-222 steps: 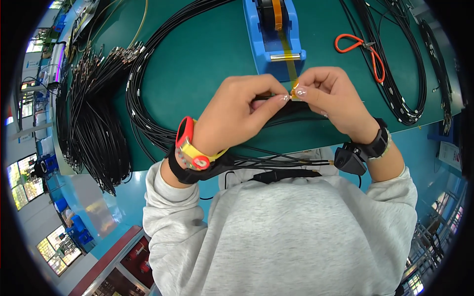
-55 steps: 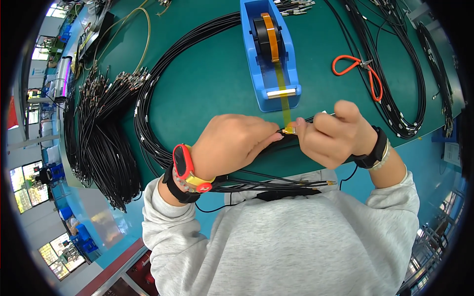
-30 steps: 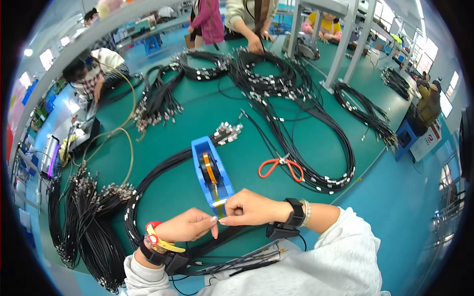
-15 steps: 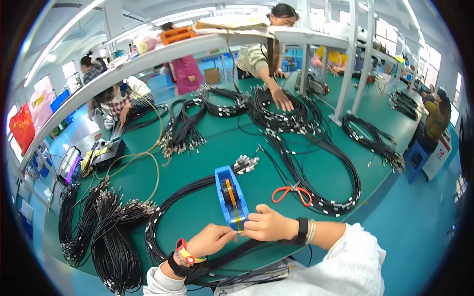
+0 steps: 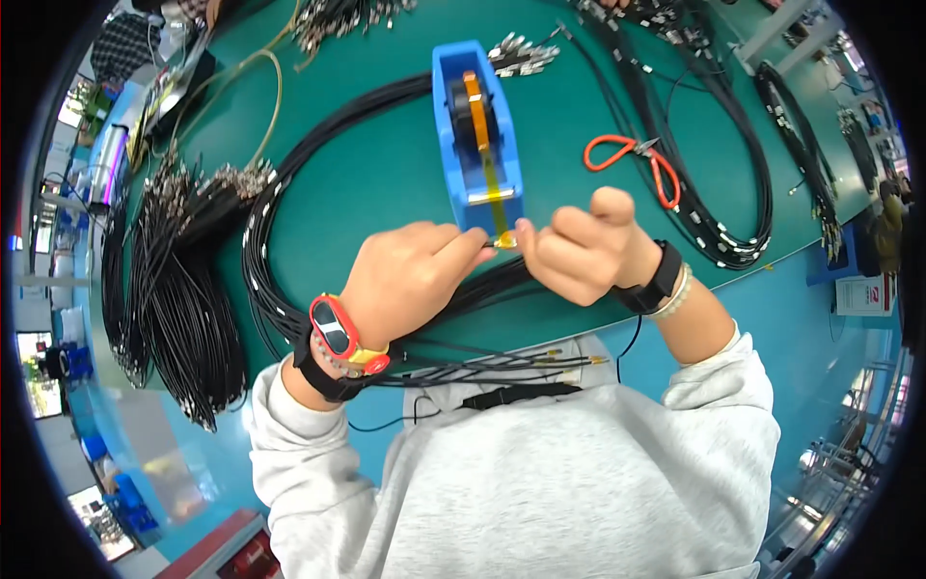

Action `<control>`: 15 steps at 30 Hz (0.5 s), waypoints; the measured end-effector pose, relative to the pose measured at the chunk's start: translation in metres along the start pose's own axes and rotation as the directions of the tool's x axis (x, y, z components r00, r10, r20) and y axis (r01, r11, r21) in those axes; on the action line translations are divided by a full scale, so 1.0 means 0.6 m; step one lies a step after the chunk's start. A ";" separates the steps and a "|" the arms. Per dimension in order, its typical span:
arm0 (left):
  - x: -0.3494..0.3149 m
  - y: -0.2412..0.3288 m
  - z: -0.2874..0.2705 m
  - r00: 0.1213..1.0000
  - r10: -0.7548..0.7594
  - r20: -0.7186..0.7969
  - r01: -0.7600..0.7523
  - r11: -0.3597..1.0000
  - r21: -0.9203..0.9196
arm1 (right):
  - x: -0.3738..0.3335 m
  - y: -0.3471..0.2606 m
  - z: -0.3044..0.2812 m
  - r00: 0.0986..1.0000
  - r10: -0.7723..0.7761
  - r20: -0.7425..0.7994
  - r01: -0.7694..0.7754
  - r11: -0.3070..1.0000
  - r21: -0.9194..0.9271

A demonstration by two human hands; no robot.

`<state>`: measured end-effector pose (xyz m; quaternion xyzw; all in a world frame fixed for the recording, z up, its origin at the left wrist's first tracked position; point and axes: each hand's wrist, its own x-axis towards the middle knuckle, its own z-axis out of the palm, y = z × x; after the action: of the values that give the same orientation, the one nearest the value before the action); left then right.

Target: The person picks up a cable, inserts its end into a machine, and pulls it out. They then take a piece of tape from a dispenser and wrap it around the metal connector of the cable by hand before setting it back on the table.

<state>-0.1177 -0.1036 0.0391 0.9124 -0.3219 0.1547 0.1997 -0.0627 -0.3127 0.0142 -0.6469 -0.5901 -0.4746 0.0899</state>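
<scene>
My left hand [image 5: 410,275] pinches a thin black cable at its end; the small gold-coloured connector [image 5: 506,239] pokes out past the fingertips. A strip of amber tape [image 5: 493,183] runs from the roll [image 5: 476,116] in the blue tape dispenser [image 5: 446,145] down to that connector. My right hand [image 5: 584,253] is closed, fingers curled, with a fingertip just right of the connector and tape end. Whatever it grips there, if anything, is hidden. Behind the hands, a black cable bundle [image 5: 328,135] curves round the dispenser, its white-tipped ends [image 5: 521,56] beyond it.
Red-handled snips or pliers [image 5: 661,179] lie right of the dispenser, beside a looped cable bundle [image 5: 762,193]. A heap of black cables [image 5: 188,309] fills the left side of the green table [image 5: 386,183]. Loose cables [image 5: 482,367] lie along the near edge, by my lap.
The view has tilted down, bringing my hands and torso closer. My left hand keeps its pinch by the tape end. My right hand has shifted slightly right, off the dispenser's side.
</scene>
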 end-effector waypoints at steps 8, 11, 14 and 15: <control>-0.019 0.021 -0.004 0.997 0.071 0.034 -0.073 0.995 0.061 | -0.013 -0.033 -0.016 0.993 0.116 -0.001 -0.116 0.993 -0.003; -0.025 0.024 -0.010 0.995 0.082 0.057 -0.087 0.992 0.091 | -0.011 -0.037 -0.017 0.991 0.125 -0.039 -0.125 0.992 0.005; -0.022 0.023 -0.013 0.979 0.198 0.055 -0.205 0.957 0.204 | -0.011 -0.034 -0.022 0.996 0.078 -0.039 -0.079 0.997 -0.022; -0.021 0.024 -0.014 0.979 0.196 0.062 -0.204 0.958 0.201 | -0.011 -0.033 -0.024 0.996 0.085 -0.039 -0.085 0.996 -0.018</control>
<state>-0.1377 -0.1031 0.0448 0.8940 -0.3988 0.1877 0.0807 -0.0858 -0.3210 0.0082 -0.6631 -0.5554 -0.4885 0.1148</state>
